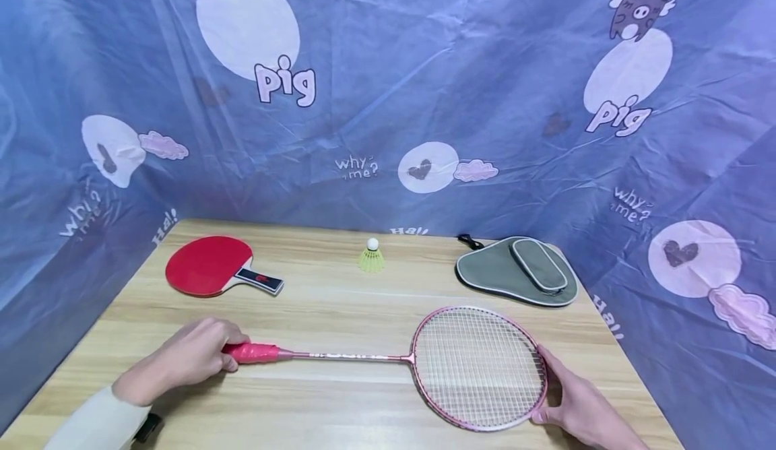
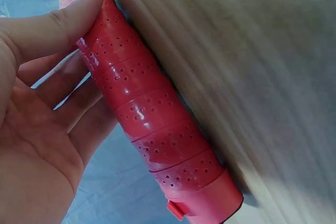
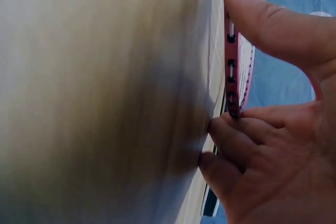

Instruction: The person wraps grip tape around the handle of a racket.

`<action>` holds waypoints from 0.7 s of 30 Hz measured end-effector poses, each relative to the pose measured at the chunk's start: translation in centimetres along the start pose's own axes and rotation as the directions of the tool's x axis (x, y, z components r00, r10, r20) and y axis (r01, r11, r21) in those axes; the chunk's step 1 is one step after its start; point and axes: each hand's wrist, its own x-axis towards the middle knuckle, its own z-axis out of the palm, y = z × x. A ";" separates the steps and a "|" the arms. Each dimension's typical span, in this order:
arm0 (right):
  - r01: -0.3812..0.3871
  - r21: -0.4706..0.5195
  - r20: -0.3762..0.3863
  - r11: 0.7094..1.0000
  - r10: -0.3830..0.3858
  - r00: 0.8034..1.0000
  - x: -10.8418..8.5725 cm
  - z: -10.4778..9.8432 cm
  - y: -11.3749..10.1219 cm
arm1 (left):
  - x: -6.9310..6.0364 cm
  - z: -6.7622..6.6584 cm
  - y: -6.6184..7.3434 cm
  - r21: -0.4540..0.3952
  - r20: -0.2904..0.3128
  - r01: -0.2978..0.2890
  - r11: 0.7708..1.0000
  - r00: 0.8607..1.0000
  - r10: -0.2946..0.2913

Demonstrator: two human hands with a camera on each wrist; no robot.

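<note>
A badminton racket [image 1: 348,356] lies lengthwise across the front of the wooden table, its strung head on the right. My left hand [image 1: 194,350] grips the end of its red wrapped handle [image 1: 254,353]. In the left wrist view, the thumb lies over the perforated handle wrap [image 2: 142,103] with the fingers behind it. My right hand [image 1: 576,396] holds the far end of the pink racket head, thumb and fingers spread along the rim [image 3: 231,72]. Two fingertips touch or nearly touch the table in the right wrist view.
A red table tennis bat [image 1: 209,266] lies at the back left. At the back middle a yellow shuttlecock [image 1: 372,256] stands cork up. A grey-green bat case [image 1: 497,271] lies at the back right. Printed blue cloth [image 1: 388,113] walls the table's back and sides.
</note>
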 end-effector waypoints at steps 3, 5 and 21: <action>0.001 -0.017 -0.005 1.000 -0.001 1.000 -0.1 0.0 -0.2 | -0.1 0.2 0.0 -0.004 0.001 0.009 1.000 1.000 -0.009; -0.005 -0.029 -0.002 1.000 0.005 1.000 -0.2 0.1 -0.3 | -0.1 0.2 0.0 -0.010 0.005 0.018 1.000 1.000 -0.018; -0.013 -0.087 0.028 0.996 0.016 0.999 0.6 -0.1 -0.9 | 0.9 0.2 -0.7 -0.058 -0.031 0.040 0.998 0.999 -0.041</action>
